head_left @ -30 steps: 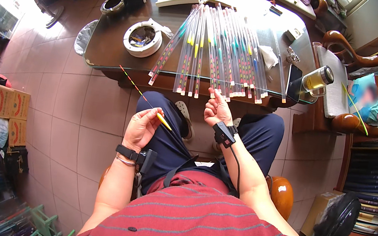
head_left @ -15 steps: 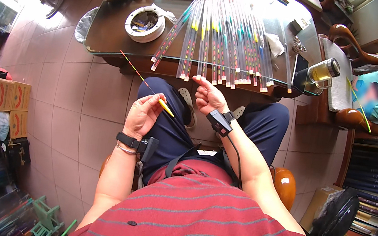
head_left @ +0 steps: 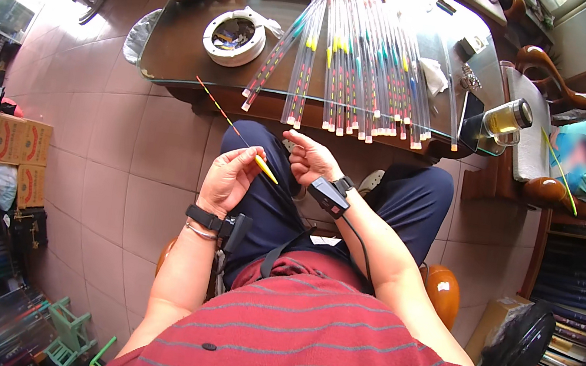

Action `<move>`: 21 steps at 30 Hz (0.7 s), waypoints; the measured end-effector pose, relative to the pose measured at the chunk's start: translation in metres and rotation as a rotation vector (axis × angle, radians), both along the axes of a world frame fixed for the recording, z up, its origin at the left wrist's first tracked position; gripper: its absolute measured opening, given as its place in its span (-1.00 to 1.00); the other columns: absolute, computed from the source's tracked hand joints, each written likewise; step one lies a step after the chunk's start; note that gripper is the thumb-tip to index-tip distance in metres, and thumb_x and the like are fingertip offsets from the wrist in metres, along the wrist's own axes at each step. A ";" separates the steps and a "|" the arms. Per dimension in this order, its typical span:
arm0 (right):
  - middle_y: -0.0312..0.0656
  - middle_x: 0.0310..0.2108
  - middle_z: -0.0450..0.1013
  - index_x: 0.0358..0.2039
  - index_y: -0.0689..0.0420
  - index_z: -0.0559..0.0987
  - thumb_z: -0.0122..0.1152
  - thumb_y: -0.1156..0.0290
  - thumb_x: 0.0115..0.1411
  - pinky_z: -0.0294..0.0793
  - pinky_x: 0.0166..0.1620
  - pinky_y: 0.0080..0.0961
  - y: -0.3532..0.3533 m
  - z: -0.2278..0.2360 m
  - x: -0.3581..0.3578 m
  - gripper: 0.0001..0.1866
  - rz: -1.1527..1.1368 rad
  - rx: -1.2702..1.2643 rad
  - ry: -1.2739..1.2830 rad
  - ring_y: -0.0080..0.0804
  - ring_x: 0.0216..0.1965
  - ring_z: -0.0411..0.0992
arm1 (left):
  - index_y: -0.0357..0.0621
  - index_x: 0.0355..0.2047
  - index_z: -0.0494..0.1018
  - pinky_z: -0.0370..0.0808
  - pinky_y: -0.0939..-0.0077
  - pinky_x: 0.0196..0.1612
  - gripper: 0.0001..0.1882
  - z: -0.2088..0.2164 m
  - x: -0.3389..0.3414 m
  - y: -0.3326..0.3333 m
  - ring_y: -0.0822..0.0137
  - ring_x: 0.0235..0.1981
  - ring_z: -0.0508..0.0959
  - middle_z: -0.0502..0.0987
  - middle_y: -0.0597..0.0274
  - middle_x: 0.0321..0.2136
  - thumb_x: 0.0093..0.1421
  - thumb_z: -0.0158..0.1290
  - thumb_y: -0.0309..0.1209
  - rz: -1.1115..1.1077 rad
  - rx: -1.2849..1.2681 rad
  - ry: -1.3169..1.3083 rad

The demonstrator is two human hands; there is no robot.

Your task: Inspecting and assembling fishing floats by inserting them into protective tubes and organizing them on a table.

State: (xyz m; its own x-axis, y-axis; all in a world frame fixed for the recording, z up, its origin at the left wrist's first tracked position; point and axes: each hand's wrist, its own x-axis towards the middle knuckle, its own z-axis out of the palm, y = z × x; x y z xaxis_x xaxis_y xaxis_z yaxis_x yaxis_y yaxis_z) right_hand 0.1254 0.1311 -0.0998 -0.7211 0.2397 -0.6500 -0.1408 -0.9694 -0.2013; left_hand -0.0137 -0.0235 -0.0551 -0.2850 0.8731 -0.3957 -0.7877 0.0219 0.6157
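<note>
My left hand [head_left: 228,180] pinches a fishing float [head_left: 266,169] between thumb and fingertips. Its yellow body points down toward my lap, while its thin red-banded antenna slants up and left. Just short of the table edge is my right hand [head_left: 313,162], index finger stretched out and the others loosely bent; I see nothing in it. Beyond it, a fan of clear plastic tubes [head_left: 299,72] with pale end caps lies on the table, their ends sticking out over its front edge. Banded antennas and coloured float bodies show inside the tubes.
On the glass-topped table [head_left: 176,54] stand a round white ashtray [head_left: 234,38], crumpled tissue [head_left: 435,76], a phone [head_left: 471,117] and a lidded glass cup [head_left: 508,117]. A wooden armchair [head_left: 581,104] is at the right; cardboard boxes [head_left: 23,145] are stacked left.
My right hand has drawn back from the tube ends toward me. One tube near it now lies closer to the group on its right. The left hand keeps the float.
</note>
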 end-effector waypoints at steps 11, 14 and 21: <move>-0.55 -0.77 -0.02 -0.34 -0.01 0.51 0.29 0.30 0.20 -0.18 -0.73 -0.73 -0.011 -0.008 -0.027 -0.87 -0.139 -0.065 0.040 -0.75 -0.76 -0.12 | -0.28 -0.21 0.54 0.46 0.48 -0.02 -0.82 -0.004 0.002 -0.004 0.37 -0.20 0.55 0.59 0.17 -0.27 0.27 0.07 -0.41 -0.010 -0.010 -0.005; -0.55 -0.75 -0.06 -0.21 0.02 0.54 0.27 0.25 0.22 -0.18 -0.70 -0.74 -0.021 0.021 -0.009 -0.81 -0.110 -0.111 0.127 -0.75 -0.73 -0.12 | -0.27 -0.21 0.54 0.46 0.47 -0.01 -0.82 -0.001 0.000 -0.004 0.36 -0.20 0.55 0.59 0.17 -0.27 0.27 0.07 -0.42 -0.006 -0.012 -0.018; -0.56 -0.75 -0.03 -0.32 0.06 0.53 0.25 0.30 0.22 -0.17 -0.71 -0.71 0.022 0.053 0.017 -0.86 -0.246 0.074 0.156 -0.75 -0.75 -0.11 | -0.26 -0.22 0.55 0.46 0.47 -0.01 -0.83 0.002 0.000 -0.001 0.34 -0.19 0.55 0.59 0.18 -0.27 0.26 0.08 -0.42 -0.015 0.004 -0.012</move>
State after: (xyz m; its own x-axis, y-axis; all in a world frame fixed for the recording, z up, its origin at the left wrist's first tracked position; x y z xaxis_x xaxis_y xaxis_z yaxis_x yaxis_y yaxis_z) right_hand 0.1425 0.1531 -0.0466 -0.7255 0.4621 -0.5100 -0.4042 -0.8859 -0.2278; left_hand -0.0138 -0.0249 -0.0532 -0.2666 0.8789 -0.3956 -0.7947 0.0318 0.6062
